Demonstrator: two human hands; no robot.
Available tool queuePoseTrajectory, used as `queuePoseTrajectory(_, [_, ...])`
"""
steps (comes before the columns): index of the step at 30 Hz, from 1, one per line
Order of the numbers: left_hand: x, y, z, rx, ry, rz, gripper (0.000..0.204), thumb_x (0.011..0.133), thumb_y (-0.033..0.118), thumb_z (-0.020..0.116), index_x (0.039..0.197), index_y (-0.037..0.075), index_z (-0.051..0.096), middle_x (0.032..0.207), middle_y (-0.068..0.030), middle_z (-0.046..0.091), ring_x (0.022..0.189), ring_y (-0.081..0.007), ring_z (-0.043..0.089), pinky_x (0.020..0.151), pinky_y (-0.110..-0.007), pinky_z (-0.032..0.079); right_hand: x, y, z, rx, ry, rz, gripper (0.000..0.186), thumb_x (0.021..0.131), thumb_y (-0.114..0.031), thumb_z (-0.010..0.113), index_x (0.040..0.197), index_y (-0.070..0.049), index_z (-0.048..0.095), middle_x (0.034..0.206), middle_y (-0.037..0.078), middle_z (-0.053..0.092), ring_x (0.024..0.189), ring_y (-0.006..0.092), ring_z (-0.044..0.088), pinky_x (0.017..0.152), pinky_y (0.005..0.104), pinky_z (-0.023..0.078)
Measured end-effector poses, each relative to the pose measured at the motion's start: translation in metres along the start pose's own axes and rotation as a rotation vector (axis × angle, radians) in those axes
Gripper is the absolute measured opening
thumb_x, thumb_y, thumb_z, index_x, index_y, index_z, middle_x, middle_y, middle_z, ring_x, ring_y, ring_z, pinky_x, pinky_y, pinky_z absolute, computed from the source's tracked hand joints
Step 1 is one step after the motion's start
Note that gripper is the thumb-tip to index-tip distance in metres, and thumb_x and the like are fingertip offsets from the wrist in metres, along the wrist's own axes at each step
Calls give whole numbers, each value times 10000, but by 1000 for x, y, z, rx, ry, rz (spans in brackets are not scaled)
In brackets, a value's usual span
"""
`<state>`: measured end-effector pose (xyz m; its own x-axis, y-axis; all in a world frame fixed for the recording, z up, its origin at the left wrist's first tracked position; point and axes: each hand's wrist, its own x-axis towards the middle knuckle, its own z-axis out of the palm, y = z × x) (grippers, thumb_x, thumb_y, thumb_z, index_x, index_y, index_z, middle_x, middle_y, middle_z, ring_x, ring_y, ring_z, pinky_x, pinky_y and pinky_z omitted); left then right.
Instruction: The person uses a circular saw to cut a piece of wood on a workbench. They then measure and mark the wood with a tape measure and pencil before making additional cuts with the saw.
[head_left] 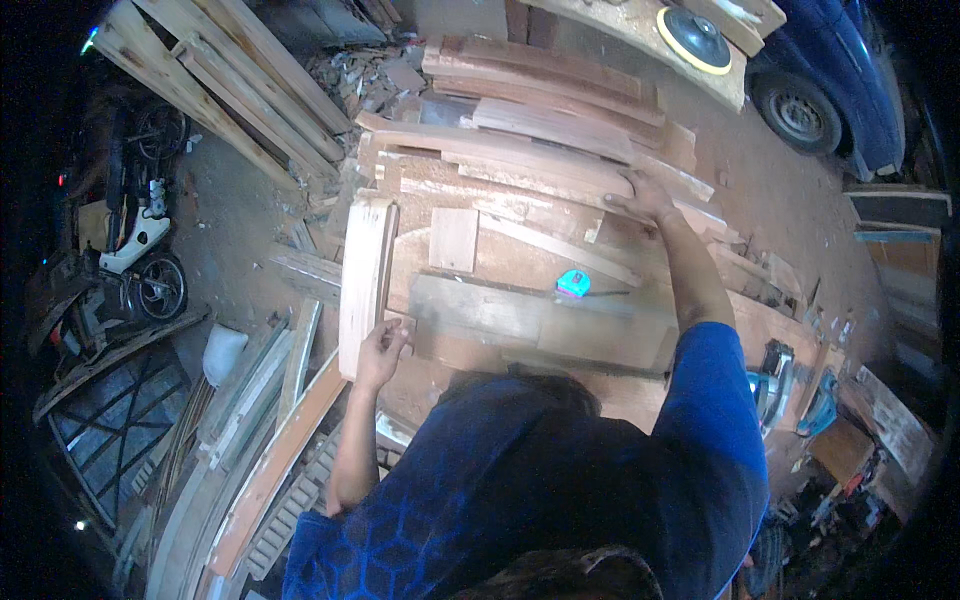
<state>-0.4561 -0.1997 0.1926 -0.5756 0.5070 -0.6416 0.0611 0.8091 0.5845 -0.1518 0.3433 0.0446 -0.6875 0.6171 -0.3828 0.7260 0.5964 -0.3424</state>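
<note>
At the far side of the workbench my right hand reaches over the right end of a long wooden board, its thumb and fingers gripping the edge. My left hand is beside the near end of a thick pale timber that lies along the bench's left edge. Its fingers are curled close to a small wood piece; what they hold is unclear. Between my hands lie a squarish wooden piece, a turquoise tape measure and a wide greyish plank.
More boards are stacked beyond the bench. Long planks lean at the far left, near a motorcycle. A turquoise power tool sits at the right. A round black pad rests on a far board, near a blue car.
</note>
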Motion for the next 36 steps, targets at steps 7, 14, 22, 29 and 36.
queuePoseTrajectory(7, [-6,-63,-8,29,110,-43,455,980,327,715,1256,-31,668,1070,-148,744,959,-194,702,862,-328,550,28,-21,-26,145,-178,-31,789,846,-672,697,1324,-45,666,1283,262,666,1268,397,594,1086,463,455])
queuePoseTrajectory(14, [27,-54,13,-2,3,23,479,985,363,695,1251,-34,661,1154,-168,733,1051,-236,699,910,-368,544,17,-46,-62,-83,147,-6,649,956,-609,591,1102,8,726,924,314,698,938,464,680,838,534,513])
queuePoseTrajectory(22, [55,68,66,-532,-271,79,628,1018,462,634,1447,14,534,1353,-158,659,1204,-239,646,1023,-366,518,-128,-118,-115,325,75,128,683,938,-603,636,948,70,748,914,334,706,913,434,726,811,499,542])
queuePoseTrajectory(29, [-6,138,122,-1339,-468,159,805,1041,644,432,1544,18,370,1525,-146,510,1375,-283,523,1150,-444,421,-256,-251,-126,409,-40,79,592,848,-525,783,1067,24,747,976,277,738,975,395,729,856,440,552])
queuePoseTrajectory(36, [-34,99,122,-1834,-368,256,855,964,806,341,1432,104,482,1315,-105,614,1237,-301,589,1060,-505,464,-372,-264,-91,320,-3,-192,693,842,-436,793,1344,3,603,1160,267,705,1079,416,697,939,455,543])
